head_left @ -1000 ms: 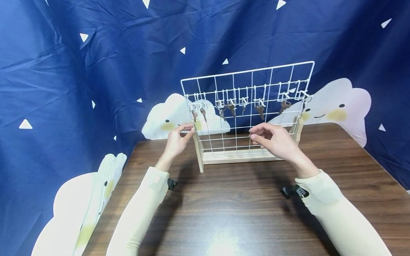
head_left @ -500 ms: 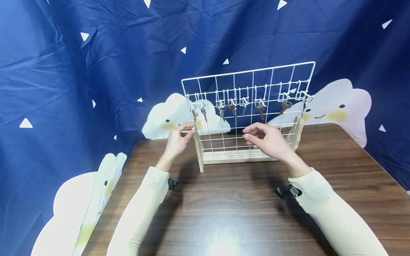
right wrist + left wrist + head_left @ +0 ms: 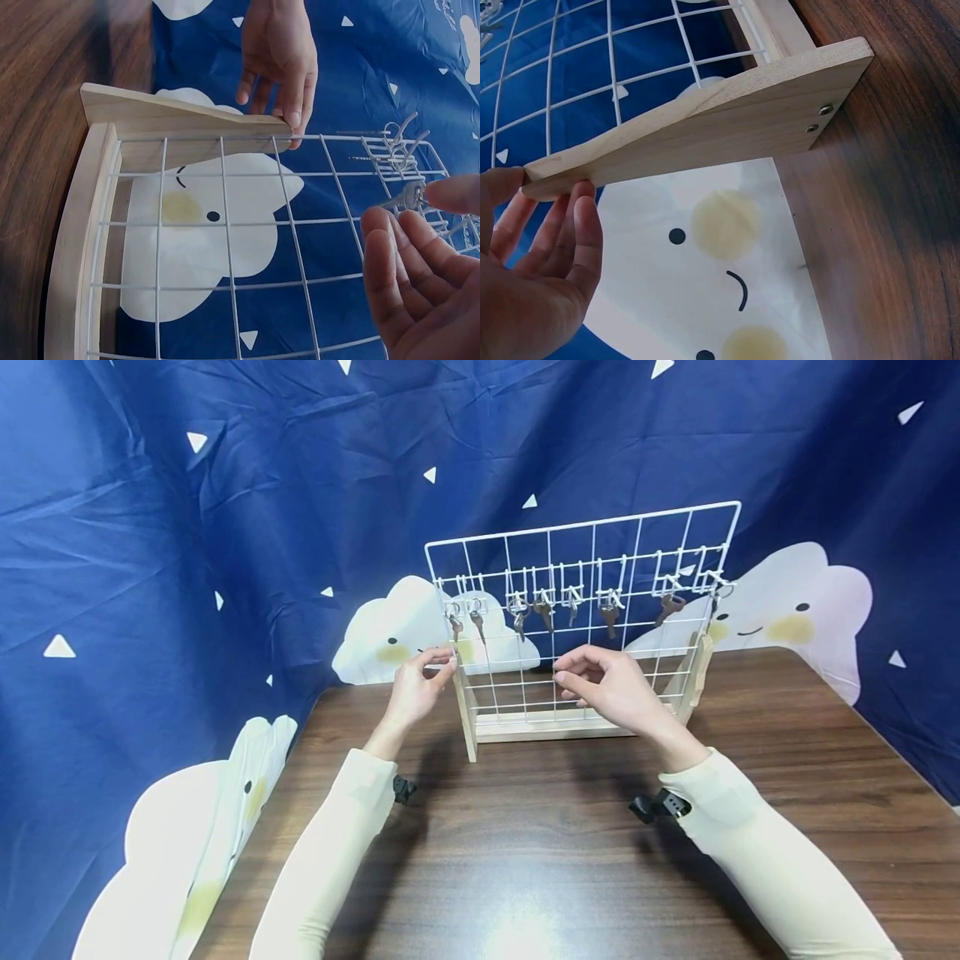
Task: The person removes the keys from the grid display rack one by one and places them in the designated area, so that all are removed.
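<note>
A white wire grid rack (image 3: 570, 681) stands upright at the back of the table on wooden supports. Several keys hang from its hooks, among them a brown key (image 3: 610, 617) and a small key (image 3: 477, 625) toward the left. My left hand (image 3: 416, 693) pinches the upper end of the left wooden side support (image 3: 682, 124), thumb on one face and fingers on the other. In front of the grid, below the keys, my right hand (image 3: 611, 689) hovers with loosely bent fingers and holds nothing. In the right wrist view a silver key (image 3: 409, 196) shows beyond its fingertips.
The dark wood table (image 3: 480, 843) extends in front of the rack. A blue curtain (image 3: 300, 510) with white clouds and triangles hangs close behind and on the left. The right wooden support (image 3: 697, 672) stands beyond my right hand.
My right hand has moved left along the front of the grid, below the keys. The left hand keeps its pinch on the wooden support; the keys hang as before.
</note>
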`<action>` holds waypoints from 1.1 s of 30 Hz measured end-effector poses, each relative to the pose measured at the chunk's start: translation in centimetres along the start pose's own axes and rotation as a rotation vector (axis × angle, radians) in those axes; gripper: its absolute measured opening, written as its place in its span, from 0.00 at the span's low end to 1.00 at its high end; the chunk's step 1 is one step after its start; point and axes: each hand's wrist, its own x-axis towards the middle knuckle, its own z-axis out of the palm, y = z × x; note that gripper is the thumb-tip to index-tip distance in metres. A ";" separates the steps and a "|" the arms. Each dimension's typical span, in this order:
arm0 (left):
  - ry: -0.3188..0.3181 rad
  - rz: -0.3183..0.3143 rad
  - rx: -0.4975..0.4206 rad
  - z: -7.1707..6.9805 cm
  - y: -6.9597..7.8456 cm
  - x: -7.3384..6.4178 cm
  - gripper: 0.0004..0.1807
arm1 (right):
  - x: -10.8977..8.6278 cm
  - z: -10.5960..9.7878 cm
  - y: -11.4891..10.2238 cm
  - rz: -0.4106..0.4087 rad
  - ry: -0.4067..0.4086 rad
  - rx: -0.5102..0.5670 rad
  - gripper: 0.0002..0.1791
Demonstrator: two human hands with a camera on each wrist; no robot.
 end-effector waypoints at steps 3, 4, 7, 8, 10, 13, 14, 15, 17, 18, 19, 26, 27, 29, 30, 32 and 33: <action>0.000 0.000 0.003 0.0 0.0 0.0 0.15 | 0.2 0.3 -0.1 -0.012 -0.002 -0.005 0.12; 0.000 0.000 0.003 0.0 0.0 0.0 0.15 | 0.2 0.4 -0.1 -0.015 -0.003 -0.010 0.12; 0.001 0.000 0.006 0.0 0.0 -0.1 0.15 | 0.3 0.7 -0.2 -0.015 -0.009 -0.012 0.12; 0.001 0.000 0.007 0.0 0.0 -0.1 0.15 | 0.3 0.9 -0.2 -0.014 -0.012 -0.010 0.13; 0.002 0.000 0.004 0.0 -0.1 -0.1 0.15 | 0.5 1.1 -0.2 -0.008 -0.017 0.000 0.13; 0.003 0.003 0.009 0.0 -0.1 -0.1 0.15 | 0.7 1.5 -0.4 -0.002 -0.018 0.016 0.12; 0.003 0.004 0.009 0.0 0.0 -0.1 0.15 | 0.7 1.6 -0.5 -0.002 -0.019 0.022 0.12; 0.004 0.003 0.007 0.0 0.0 -0.1 0.15 | 0.8 1.7 -0.6 -0.002 -0.018 0.022 0.12; 0.002 0.001 0.005 0.0 0.0 -0.1 0.15 | 0.9 1.9 -0.9 -0.007 -0.015 0.017 0.12; 0.001 -0.001 0.002 0.0 0.0 -0.1 0.15 | 1.0 2.0 -1.0 -0.009 -0.014 0.016 0.12; 0.000 -0.003 -0.001 0.0 0.0 -0.1 0.15 | 1.1 2.2 -1.1 -0.011 -0.014 0.015 0.12; 0.000 -0.008 0.000 -0.1 0.1 -0.1 0.15 | 1.8 3.0 -1.4 -0.027 -0.005 0.048 0.14; 0.001 -0.007 0.000 -0.1 0.2 -0.1 0.15 | 1.9 3.1 -1.4 -0.031 -0.003 0.050 0.13; 0.000 -0.006 0.002 -0.1 0.2 -0.1 0.15 | 2.1 3.4 -1.5 -0.039 0.001 0.048 0.13; 0.000 -0.006 0.004 -0.1 0.2 -0.1 0.15 | 2.1 3.4 -1.5 -0.042 0.003 0.050 0.12; 0.001 -0.004 0.006 -0.1 0.2 -0.1 0.16 | 2.2 3.6 -1.7 -0.050 0.006 0.055 0.12; 0.000 -0.003 0.007 -0.1 0.2 -0.1 0.16 | 2.2 3.7 -1.8 -0.054 0.007 0.062 0.12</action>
